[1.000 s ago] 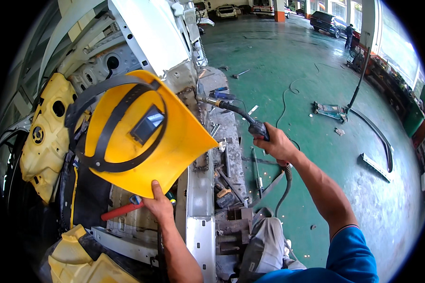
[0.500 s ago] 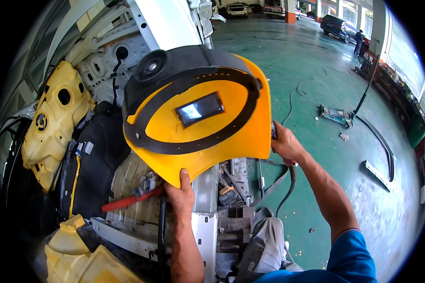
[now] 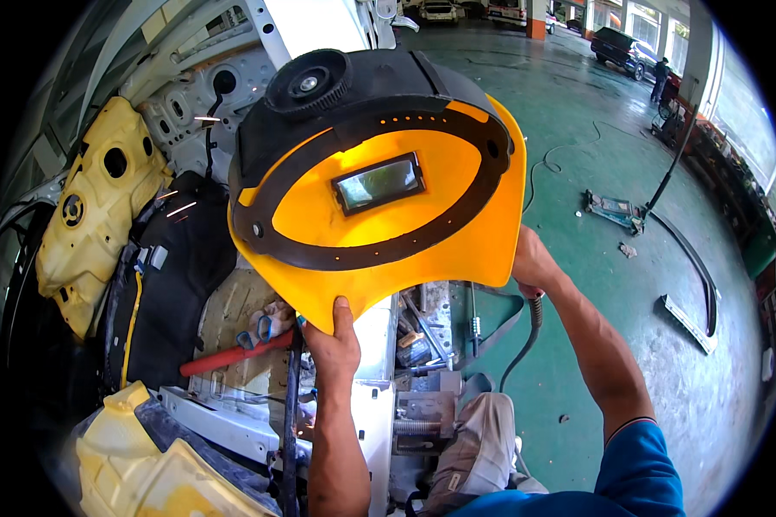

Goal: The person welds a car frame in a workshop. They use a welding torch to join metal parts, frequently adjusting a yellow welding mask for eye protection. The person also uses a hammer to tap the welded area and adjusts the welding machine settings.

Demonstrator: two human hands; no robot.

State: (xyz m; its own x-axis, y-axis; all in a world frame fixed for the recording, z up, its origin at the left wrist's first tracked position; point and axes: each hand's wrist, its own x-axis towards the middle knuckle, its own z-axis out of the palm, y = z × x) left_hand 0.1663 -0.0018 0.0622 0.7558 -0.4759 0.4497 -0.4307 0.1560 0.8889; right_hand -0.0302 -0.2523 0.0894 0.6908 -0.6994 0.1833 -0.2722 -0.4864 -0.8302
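Note:
A yellow welding helmet (image 3: 466,250), its inside turned toward me, fills the middle of the view. Its dark window (image 3: 379,183) and black headband (image 3: 371,254) show. My left hand (image 3: 333,346) grips the shell's lower left edge, thumb on the inner face. My right hand (image 3: 535,260) is closed beyond the helmet's right edge. A dark hose (image 3: 528,340) runs down from it; what it grips, which looks like a welding torch, is mostly hidden behind the shell. Bright sparks fly left of the helmet. The work area behind the helmet is hidden.
Bare car body metal (image 3: 375,345) lies below the helmet. Left are yellow moulded pads (image 3: 103,198), black lining (image 3: 177,284) and a red bar (image 3: 233,358) beside gloves (image 3: 267,323). A floor jack (image 3: 616,211) stands on the green floor; a person (image 3: 660,79) stands far right.
The helmet has shifted slightly and now covers more of my right hand and what it holds. Spark streaks have appeared on the left. My left hand keeps its grip.

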